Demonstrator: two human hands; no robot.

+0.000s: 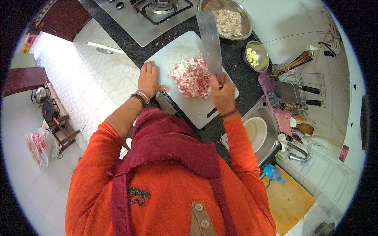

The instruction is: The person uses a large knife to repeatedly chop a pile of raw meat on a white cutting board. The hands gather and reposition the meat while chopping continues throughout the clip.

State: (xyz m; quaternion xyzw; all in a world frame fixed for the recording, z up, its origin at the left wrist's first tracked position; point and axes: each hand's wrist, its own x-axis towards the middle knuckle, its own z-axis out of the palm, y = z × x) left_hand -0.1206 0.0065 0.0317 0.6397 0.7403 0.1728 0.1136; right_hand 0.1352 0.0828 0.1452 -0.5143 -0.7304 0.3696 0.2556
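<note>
A mound of chopped raw meat [192, 78] lies on a white plastic cutting board [200, 113]. My right hand [224, 94] is closed round the handle of a wide-bladed cleaver [210, 44]. The blade points away from me, over the right side of the board beside the meat, and looks slightly blurred. Whether its edge touches the board I cannot tell. My left hand [150, 79] rests flat on the board's left edge, fingers slightly apart, left of the meat and holding nothing.
A gas stove [135, 26] adjoins the dark counter. Right of the board stand a steel bowl of pale minced food [248, 26] and a smaller bowl of garlic cloves [264, 59]. Nearer are a knife rack [301, 79], a sink [270, 141] with a basin, and a wooden board [288, 200].
</note>
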